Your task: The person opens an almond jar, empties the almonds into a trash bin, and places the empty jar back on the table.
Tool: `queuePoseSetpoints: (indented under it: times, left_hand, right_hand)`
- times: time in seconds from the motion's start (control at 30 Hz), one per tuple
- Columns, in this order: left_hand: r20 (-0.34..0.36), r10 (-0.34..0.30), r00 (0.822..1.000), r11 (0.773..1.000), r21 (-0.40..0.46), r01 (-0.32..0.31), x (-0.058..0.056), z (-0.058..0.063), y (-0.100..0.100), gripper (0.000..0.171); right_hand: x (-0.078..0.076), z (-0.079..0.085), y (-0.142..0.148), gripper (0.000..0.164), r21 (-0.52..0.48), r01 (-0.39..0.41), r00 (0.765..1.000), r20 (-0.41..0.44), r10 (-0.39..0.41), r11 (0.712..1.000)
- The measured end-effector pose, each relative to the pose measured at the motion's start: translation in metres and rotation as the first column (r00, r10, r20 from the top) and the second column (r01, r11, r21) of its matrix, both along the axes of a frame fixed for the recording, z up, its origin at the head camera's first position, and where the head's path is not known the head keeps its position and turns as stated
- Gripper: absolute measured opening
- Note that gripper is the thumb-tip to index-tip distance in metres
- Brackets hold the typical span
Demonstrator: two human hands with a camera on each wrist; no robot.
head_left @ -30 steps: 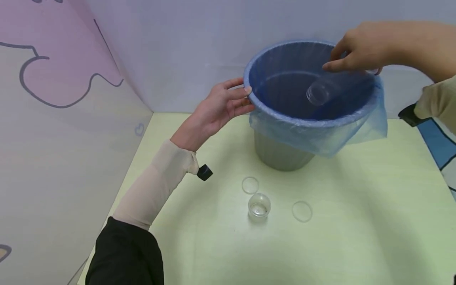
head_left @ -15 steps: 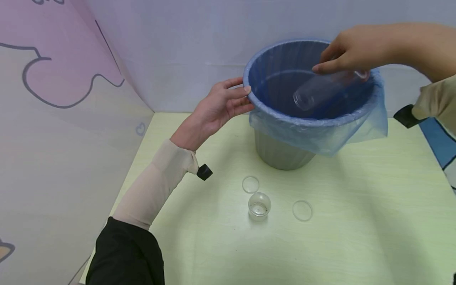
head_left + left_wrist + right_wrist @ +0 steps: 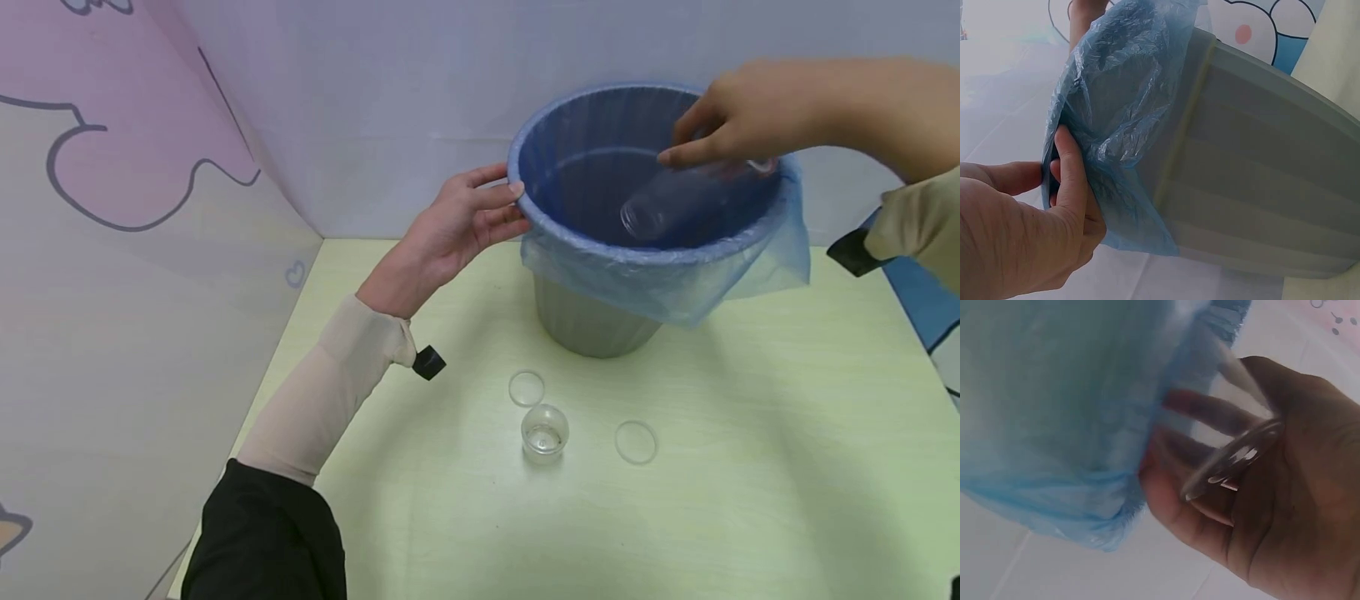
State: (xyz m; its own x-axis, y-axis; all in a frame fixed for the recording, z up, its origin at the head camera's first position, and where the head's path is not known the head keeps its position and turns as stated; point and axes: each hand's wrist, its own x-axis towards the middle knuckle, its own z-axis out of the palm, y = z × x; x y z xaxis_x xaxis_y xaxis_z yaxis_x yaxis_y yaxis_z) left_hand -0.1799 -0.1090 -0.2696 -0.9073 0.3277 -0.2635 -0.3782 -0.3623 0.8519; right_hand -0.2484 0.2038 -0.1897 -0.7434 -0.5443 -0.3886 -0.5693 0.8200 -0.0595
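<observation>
My left hand (image 3: 468,217) pinches the left rim of a grey trash bin (image 3: 596,317), through its blue bag liner (image 3: 637,287). In the left wrist view, thumb and fingers (image 3: 1072,178) lie on either side of the rim. Over the bin's right side, my right hand (image 3: 757,117) holds a clear plastic cup (image 3: 643,218), tilted with its far end down inside the bin. The right wrist view shows the fingers curled round the clear cup (image 3: 1235,459), a round end near the palm; the liner hides part of it.
In front of the bin on the pale table (image 3: 720,517) stand a small clear cup (image 3: 545,435) and two clear ring-like lids, one behind it (image 3: 527,389) and another lid (image 3: 636,442) to its right. A wall (image 3: 390,100) rises behind.
My right hand has moved left and slightly down with the clear cup, whose far end has shifted left and lower in the bin. My left hand stays on the rim.
</observation>
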Motion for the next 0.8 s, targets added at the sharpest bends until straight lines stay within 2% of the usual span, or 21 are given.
queuePoseSetpoints:
  times: [0.13,0.33,0.43,0.6,0.7,0.8]
  left_hand:
    - [0.004,0.006,1.000,1.000,0.000,-0.006,-0.0002,0.0002,-0.0003,0.055]
    - [0.009,0.010,1.000,1.000,-0.010,-0.010,-0.0001,0.0007,0.0002,0.057]
    - [0.010,0.007,1.000,1.000,-0.014,-0.007,0.0000,0.0005,0.0002,0.057]
    - [0.012,0.003,1.000,1.000,-0.002,-0.003,0.0007,-0.0002,0.0004,0.057]
    - [0.010,0.003,1.000,1.000,0.010,-0.003,0.0014,-0.0001,0.0006,0.057]
    - [0.001,-0.002,1.000,1.000,0.017,0.002,0.0016,0.0000,0.0003,0.056]
  right_hand:
    - [-0.0003,-0.0037,0.0018,0.056,0.026,-0.021,0.999,-0.037,0.022,0.999]
    - [0.0006,-0.0049,0.0035,0.061,-0.016,0.006,1.000,0.021,-0.006,1.000]
    - [0.0015,-0.0063,0.0027,0.058,0.004,-0.008,1.000,-0.017,0.008,1.000]
    - [0.0029,-0.0088,-0.0001,0.055,0.100,-0.035,0.991,-0.123,0.047,0.994]
    - [0.0031,-0.0078,-0.0021,0.057,0.104,-0.029,0.993,-0.110,0.041,0.994]
    - [0.0030,-0.0052,-0.0038,0.061,0.059,-0.021,0.998,-0.053,0.024,0.998]
